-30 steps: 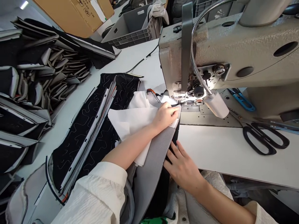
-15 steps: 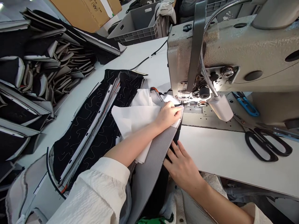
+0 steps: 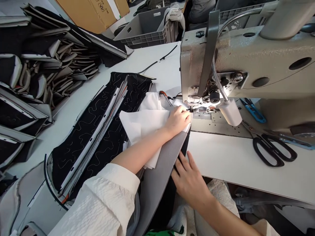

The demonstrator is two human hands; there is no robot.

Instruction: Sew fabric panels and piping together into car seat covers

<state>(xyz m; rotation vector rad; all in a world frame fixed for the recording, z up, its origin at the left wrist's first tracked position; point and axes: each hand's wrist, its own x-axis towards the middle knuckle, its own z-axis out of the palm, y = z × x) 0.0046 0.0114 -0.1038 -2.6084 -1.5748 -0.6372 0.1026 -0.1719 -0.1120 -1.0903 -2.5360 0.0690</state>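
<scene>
Fingers of my left hand (image 3: 178,120) have curled more on the long grey fabric panel (image 3: 159,183) at the beige metal sewing machine's (image 3: 241,52) needle end, grip unclear; my right hand (image 3: 190,182) lies spread, farther from the machine. I judge this firmer guiding.

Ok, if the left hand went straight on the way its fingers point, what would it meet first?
Most likely the presser-foot area of the sewing machine, right in front of the left hand. Depth is unclear, so it might pass just beside that onto the metal plate.
</scene>
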